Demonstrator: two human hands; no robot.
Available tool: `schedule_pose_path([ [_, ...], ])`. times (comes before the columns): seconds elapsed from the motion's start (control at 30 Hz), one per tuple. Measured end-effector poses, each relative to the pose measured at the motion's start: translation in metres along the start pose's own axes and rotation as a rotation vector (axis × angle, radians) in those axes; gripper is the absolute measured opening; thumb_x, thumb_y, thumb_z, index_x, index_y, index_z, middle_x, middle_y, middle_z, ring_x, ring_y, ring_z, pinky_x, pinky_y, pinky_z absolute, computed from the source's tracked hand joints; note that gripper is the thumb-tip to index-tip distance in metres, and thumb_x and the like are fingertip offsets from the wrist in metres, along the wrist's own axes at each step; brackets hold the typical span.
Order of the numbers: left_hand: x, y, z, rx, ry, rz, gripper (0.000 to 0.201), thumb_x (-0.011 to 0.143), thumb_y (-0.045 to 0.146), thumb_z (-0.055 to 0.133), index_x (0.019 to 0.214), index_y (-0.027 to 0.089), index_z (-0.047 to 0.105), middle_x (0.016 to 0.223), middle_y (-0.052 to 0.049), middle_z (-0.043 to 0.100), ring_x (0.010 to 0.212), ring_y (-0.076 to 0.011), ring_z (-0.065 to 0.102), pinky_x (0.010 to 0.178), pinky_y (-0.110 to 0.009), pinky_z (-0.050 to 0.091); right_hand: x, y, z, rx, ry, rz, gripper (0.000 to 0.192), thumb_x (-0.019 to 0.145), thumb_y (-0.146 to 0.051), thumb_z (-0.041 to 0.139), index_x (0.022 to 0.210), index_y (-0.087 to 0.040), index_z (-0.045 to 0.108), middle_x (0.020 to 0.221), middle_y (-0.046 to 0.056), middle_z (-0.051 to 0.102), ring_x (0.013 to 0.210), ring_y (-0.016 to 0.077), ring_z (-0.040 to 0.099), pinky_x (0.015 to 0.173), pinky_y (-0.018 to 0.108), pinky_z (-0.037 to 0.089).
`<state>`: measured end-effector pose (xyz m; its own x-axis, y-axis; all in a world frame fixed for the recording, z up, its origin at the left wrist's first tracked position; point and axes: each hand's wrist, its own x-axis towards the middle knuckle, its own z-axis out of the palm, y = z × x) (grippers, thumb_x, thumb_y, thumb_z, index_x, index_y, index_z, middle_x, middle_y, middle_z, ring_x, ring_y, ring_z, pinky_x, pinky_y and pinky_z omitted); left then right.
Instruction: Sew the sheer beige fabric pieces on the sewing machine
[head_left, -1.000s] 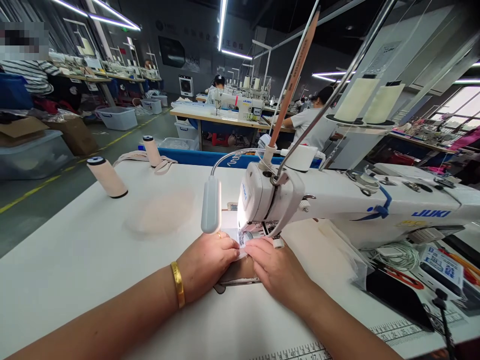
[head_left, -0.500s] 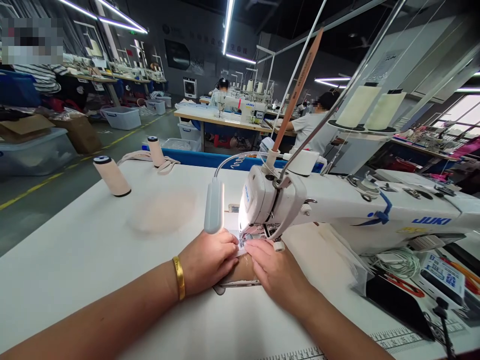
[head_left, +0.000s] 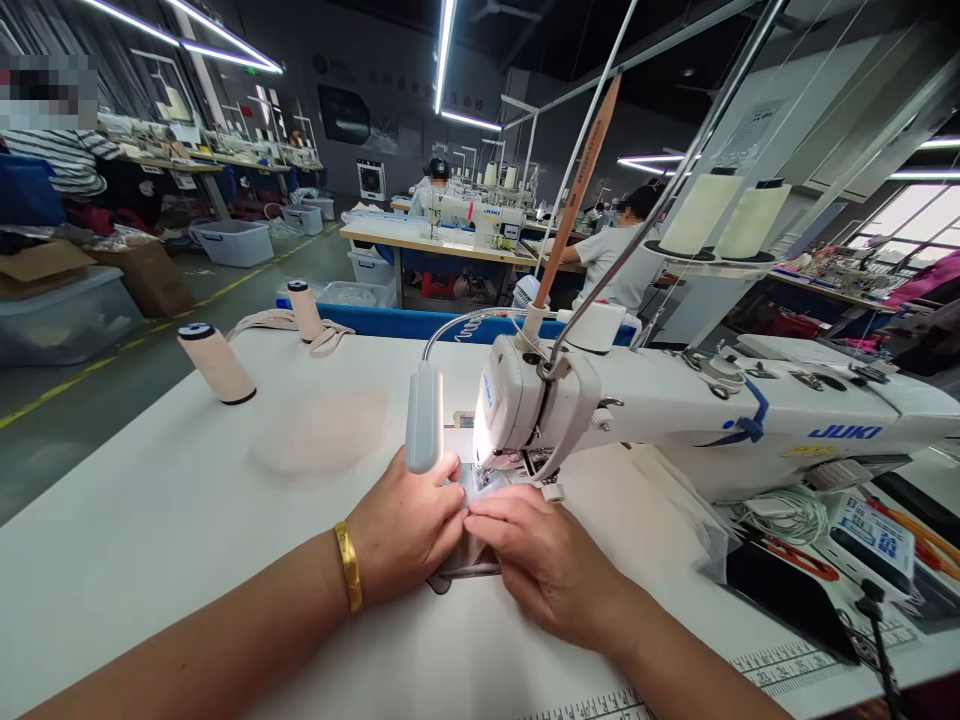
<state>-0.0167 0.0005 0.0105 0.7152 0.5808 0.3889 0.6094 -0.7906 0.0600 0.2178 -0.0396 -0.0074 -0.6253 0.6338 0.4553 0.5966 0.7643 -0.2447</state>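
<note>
Though farther from the presser foot [head_left: 484,479] than before, both hands [head_left: 411,520] [head_left: 541,565] curled, grip unclear.

Your left hand [head_left: 409,525] and right hand [head_left: 544,565] meet near the fingertips, at the lit end of the sewing machine [head_left: 645,390]; what they handle is unclear. A lamp [head_left: 424,420] overlaps your left hand; a thread spool [head_left: 219,368] stands beyond it, leftward. Scissors [head_left: 802,562] lie right of your right hand.

The near sewing machine [head_left: 652,390], a far machine [head_left: 461,213] and 2 thread cones [head_left: 699,215] show a sewing workshop.
</note>
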Motion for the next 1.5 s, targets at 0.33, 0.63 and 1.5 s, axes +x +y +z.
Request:
schedule_pose_path([
  [0.33,-0.007,0.011,-0.001,-0.276,-0.133,0.015,0.009,0.091,0.024,0.063,0.089,0.020,0.070,0.098,-0.006,0.069,0.091,-0.0251,0.061,0.087,-0.044,0.047,-0.005,0.010,-0.010,-0.119,0.116,0.035,0.029,0.090,-0.004,0.048,0.106,-0.022,0.065,0.092,0.007,0.068,0.098,0.0256,0.059,0.088,0.039,0.046],
  [0.63,-0.009,0.012,0.004,-0.311,-0.072,0.029,0.022,0.096,0.017,0.057,0.108,0.021,0.075,0.100,-0.007,0.071,0.090,-0.0249,0.061,0.084,-0.044,0.047,-0.002,-0.003,-0.005,-0.050,-0.159,0.088,0.023,0.091,0.000,0.047,0.091,-0.020,0.060,0.087,0.003,0.066,0.088,0.0216,0.059,0.070,0.033,0.039],
  [1.5,-0.007,0.010,0.003,-0.252,0.039,0.075,0.033,0.101,0.016,0.046,0.087,0.021,0.075,0.099,-0.006,0.074,0.091,-0.0228,0.065,0.086,-0.043,0.050,-0.002,0.004,-0.002,-0.173,0.041,0.150,0.021,0.106,-0.027,0.049,0.113,-0.018,0.067,0.104,0.010,0.075,0.101,0.0308,0.057,0.088,0.043,0.041],
])
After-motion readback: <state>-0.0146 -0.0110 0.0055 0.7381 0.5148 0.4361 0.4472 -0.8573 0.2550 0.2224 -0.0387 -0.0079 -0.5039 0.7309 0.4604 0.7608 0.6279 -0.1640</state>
